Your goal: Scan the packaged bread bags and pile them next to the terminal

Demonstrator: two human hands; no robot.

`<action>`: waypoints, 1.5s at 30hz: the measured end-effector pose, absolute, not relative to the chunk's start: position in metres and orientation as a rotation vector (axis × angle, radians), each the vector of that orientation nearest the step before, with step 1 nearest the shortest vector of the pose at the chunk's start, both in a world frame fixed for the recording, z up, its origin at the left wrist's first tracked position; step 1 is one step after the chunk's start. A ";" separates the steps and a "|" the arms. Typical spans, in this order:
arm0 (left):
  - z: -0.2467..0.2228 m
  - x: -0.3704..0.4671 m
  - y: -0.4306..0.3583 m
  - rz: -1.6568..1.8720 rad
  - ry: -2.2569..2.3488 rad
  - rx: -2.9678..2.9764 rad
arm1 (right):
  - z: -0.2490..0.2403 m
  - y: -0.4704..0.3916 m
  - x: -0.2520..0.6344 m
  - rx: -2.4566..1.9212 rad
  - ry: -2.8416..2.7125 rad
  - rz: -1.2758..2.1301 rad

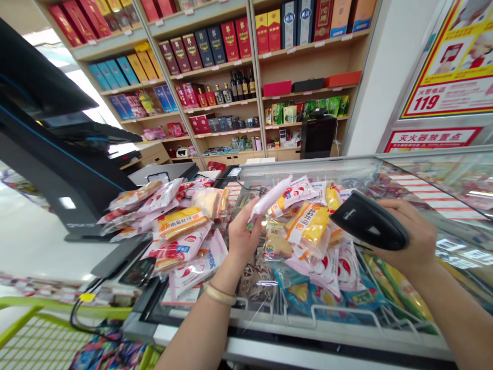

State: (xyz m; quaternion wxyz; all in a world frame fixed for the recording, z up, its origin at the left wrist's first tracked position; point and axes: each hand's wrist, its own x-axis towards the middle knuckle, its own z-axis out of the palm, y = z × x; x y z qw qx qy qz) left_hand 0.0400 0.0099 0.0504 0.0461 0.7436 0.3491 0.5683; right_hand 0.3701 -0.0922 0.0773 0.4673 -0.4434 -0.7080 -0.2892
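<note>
My left hand (243, 235) pinches a pink-and-white bread packet (272, 196), held up tilted and nearly edge-on. In my right hand (412, 239) is a black barcode scanner (367, 220), its head pointing left over a heap of packaged bread. On the glass freezer lid, that heap includes a yellow-and-orange bread packet (306, 226) and several pink-and-white ones. A second heap lies left of my left hand, with another yellow-and-orange packet (181, 223) on top of pink packets (198, 264). The label on the held packet cannot be read from this angle.
A dark checkout terminal (65, 133) stands on the white counter (34, 241) at left. Below it is a green shopping cart (34, 329) with colourful packs inside. Wire baskets (346, 311) show under the freezer glass. Shelves (215, 69) of boxes and bottles line the back.
</note>
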 end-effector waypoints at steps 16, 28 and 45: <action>0.033 0.049 0.006 1.050 0.775 2.374 | 0.063 -0.076 0.388 -1.067 -1.707 -0.906; 0.116 -0.073 0.024 1.574 1.662 2.479 | 0.056 -0.074 0.394 -1.112 -1.670 -0.767; 0.176 -0.197 0.059 0.812 2.552 1.915 | 0.054 -0.073 0.394 -1.090 -1.731 -0.839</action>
